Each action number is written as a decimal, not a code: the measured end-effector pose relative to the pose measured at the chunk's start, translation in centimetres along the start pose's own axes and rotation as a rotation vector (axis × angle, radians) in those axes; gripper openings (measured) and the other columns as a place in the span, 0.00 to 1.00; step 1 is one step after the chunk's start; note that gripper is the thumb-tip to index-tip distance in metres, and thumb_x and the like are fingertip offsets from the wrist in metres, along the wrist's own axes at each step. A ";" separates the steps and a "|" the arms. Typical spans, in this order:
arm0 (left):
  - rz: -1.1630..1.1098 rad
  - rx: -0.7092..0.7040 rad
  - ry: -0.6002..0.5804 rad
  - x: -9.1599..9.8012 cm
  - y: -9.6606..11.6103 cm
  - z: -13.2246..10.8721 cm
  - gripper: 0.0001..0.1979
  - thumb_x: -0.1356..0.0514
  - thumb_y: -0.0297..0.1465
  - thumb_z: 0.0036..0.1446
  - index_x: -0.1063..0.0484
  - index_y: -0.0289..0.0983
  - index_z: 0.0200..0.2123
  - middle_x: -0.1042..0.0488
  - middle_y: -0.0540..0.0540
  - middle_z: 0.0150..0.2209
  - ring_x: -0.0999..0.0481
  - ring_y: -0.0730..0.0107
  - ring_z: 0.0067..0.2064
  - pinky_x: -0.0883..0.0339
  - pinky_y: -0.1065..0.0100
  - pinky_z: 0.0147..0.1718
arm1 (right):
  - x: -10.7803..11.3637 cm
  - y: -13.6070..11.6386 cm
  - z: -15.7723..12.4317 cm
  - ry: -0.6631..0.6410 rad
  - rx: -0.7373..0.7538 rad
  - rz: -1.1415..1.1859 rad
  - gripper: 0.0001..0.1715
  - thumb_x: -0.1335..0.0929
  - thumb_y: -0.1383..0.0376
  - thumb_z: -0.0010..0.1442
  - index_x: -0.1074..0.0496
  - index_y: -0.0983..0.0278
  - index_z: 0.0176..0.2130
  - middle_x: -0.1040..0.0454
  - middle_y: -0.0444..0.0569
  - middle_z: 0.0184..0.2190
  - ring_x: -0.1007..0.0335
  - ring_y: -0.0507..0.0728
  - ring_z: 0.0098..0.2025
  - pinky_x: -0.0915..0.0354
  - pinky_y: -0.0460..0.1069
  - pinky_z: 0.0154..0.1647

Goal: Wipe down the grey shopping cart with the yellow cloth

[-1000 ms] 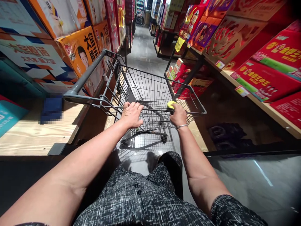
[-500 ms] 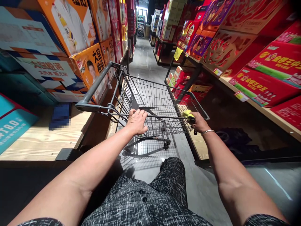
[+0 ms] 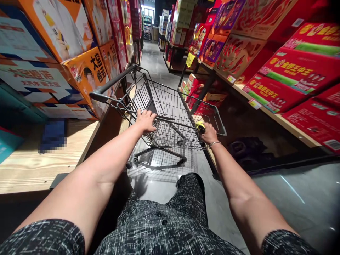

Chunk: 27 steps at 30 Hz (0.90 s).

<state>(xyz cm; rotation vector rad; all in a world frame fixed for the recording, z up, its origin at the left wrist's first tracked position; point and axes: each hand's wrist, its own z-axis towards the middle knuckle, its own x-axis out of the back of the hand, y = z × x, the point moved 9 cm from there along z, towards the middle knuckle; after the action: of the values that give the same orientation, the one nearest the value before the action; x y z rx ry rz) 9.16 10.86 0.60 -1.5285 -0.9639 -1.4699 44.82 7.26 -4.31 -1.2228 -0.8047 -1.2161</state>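
Observation:
A dark grey wire shopping cart (image 3: 172, 90) stands at an angle in front of me, its handle toward the left shelf. My left hand (image 3: 146, 121) is closed over the cart's near side rim, thumb toward the right. Farther right along that rim, my right hand (image 3: 209, 133) is closed around a small yellow-green item (image 3: 200, 126) with a dark part, too covered to name. That hand also rests against the rim; its fingertips are hidden. I see no goods in the cart's wire basket.
Orange cartons (image 3: 86, 72) are stacked along the left, above a wooden shelf (image 3: 23, 173) with a dark blue item (image 3: 53, 134) on it. Red boxes (image 3: 288, 71) line the right shelf. Between them a grey tiled aisle (image 3: 154, 58) runs ahead.
The cart has turned slightly, and both hands have shifted left in view with it. Shelves on both sides have slid left as my view swung right. Both hands keep their hold.

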 end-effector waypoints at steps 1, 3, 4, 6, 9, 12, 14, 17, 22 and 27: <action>-0.008 0.002 -0.006 -0.1 0.1 0.4 0.38 0.38 0.48 0.57 0.37 0.41 0.68 0.35 0.35 0.66 0.41 0.41 0.68 0.62 0.35 0.69 | -0.1 -0.5 -0.1 -0.007 -0.018 -0.013 0.28 0.32 0.58 0.60 0.31 0.61 0.58 0.29 0.59 0.53 0.33 0.67 0.52 0.36 0.59 0.50; -0.037 -0.019 -0.025 -0.5 1.0 1.0 0.40 0.39 0.49 0.58 0.41 0.44 0.71 0.36 0.36 0.68 0.43 0.39 0.70 0.71 0.30 0.69 | -0.2 -1.3 -0.3 -0.021 -0.048 -0.034 0.27 0.33 0.59 0.61 0.32 0.61 0.59 0.30 0.59 0.53 0.34 0.67 0.52 0.37 0.59 0.50; -0.053 -0.040 -0.036 -0.8 1.7 1.3 0.41 0.39 0.50 0.58 0.43 0.46 0.72 0.37 0.37 0.69 0.45 0.38 0.71 0.75 0.28 0.68 | -0.2 -1.5 -0.4 -0.026 -0.058 -0.045 0.27 0.33 0.60 0.62 0.32 0.60 0.59 0.31 0.59 0.53 0.35 0.67 0.52 0.37 0.59 0.50; -0.077 -0.082 -0.062 -1.3 3.3 1.7 0.42 0.39 0.51 0.58 0.46 0.51 0.73 0.40 0.39 0.71 0.50 0.35 0.73 0.81 0.25 0.66 | 0.0 -1.8 -0.8 -0.031 -0.066 -0.063 0.27 0.33 0.61 0.62 0.33 0.60 0.60 0.31 0.59 0.54 0.35 0.66 0.52 0.37 0.59 0.51; -0.099 -0.102 -0.093 -1.9 4.8 2.2 0.45 0.37 0.51 0.58 0.52 0.58 0.74 0.47 0.43 0.75 0.65 0.31 0.76 0.85 0.20 0.61 | 0.4 -1.9 -1.4 -0.027 -0.072 -0.064 0.28 0.33 0.62 0.63 0.34 0.60 0.61 0.31 0.59 0.54 0.35 0.66 0.53 0.37 0.59 0.52; -0.106 -0.101 -0.101 -2.1 4.9 2.6 0.47 0.36 0.48 0.58 0.55 0.60 0.75 0.53 0.45 0.77 0.73 0.32 0.77 0.86 0.20 0.61 | 0.6 -2.1 -2.1 -0.022 -0.085 -0.053 0.29 0.33 0.62 0.63 0.34 0.60 0.63 0.31 0.60 0.54 0.34 0.67 0.53 0.36 0.60 0.52; -0.102 -0.109 -0.104 -2.1 4.6 3.1 0.47 0.35 0.48 0.58 0.55 0.59 0.75 0.54 0.45 0.77 0.74 0.32 0.77 0.86 0.21 0.62 | 0.6 -2.4 -2.7 -0.007 -0.095 -0.059 0.30 0.34 0.63 0.63 0.35 0.60 0.63 0.32 0.60 0.54 0.34 0.67 0.53 0.37 0.60 0.52; -0.091 -0.101 -0.095 -1.9 4.4 3.9 0.42 0.36 0.47 0.59 0.48 0.56 0.74 0.49 0.43 0.76 0.70 0.31 0.77 0.84 0.22 0.63 | 0.5 -2.8 -3.5 0.023 -0.110 -0.063 0.30 0.34 0.64 0.62 0.34 0.59 0.63 0.33 0.60 0.55 0.36 0.68 0.54 0.37 0.62 0.54; -0.076 -0.103 -0.054 -1.3 5.5 4.8 0.38 0.38 0.45 0.60 0.40 0.43 0.72 0.39 0.34 0.70 0.53 0.37 0.75 0.74 0.28 0.68 | -0.1 -5.4 -4.4 0.055 -0.030 -0.076 0.36 0.33 0.72 0.56 0.32 0.57 0.63 0.35 0.59 0.60 0.37 0.68 0.57 0.37 0.63 0.56; -0.066 -0.116 -0.097 -1.9 5.9 4.9 0.41 0.37 0.44 0.58 0.45 0.53 0.73 0.44 0.40 0.73 0.60 0.35 0.76 0.76 0.31 0.69 | -1.6 -11.5 -2.9 0.036 0.194 -0.041 0.39 0.35 0.73 0.58 0.34 0.52 0.66 0.43 0.53 0.70 0.41 0.68 0.62 0.38 0.63 0.60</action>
<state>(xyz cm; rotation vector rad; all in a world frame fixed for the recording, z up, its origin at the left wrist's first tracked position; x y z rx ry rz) 16.49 13.03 -1.56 -1.6786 -1.0091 -1.5328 32.93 5.88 -3.61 -1.0280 -0.9030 -1.1613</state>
